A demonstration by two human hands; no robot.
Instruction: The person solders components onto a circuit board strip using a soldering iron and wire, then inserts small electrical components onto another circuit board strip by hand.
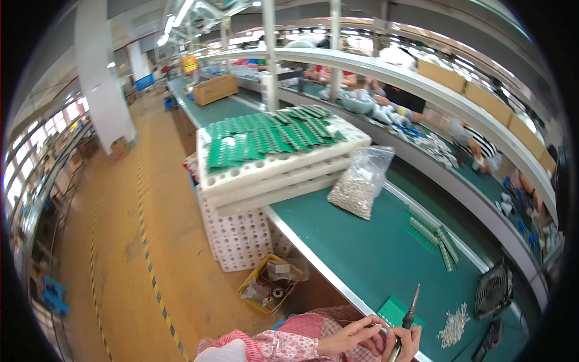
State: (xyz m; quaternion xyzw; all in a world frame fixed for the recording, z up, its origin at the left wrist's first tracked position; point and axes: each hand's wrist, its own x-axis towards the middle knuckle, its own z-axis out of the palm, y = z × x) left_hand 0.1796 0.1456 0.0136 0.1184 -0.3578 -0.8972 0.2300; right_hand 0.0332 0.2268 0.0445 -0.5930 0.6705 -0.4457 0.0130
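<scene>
At the near edge of the green bench, my right hand (405, 342) is closed around a soldering iron (411, 312), its metal tip pointing up and away from me. My left hand (353, 338) meets it from the left with fingers bent together; whatever it pinches is too small to make out. Just beyond both hands lies a green circuit board (393, 311), partly hidden by them. To the right is a loose pile of small whitish parts (453, 326).
White foam trays (241, 192) are stacked at the far left, with green circuit boards (271, 136) on top. A clear bag of small parts (357, 190) leans beside them. More board strips (433, 234) and a black fan (494, 289) are rightward. A yellow bin (256, 301) stands below.
</scene>
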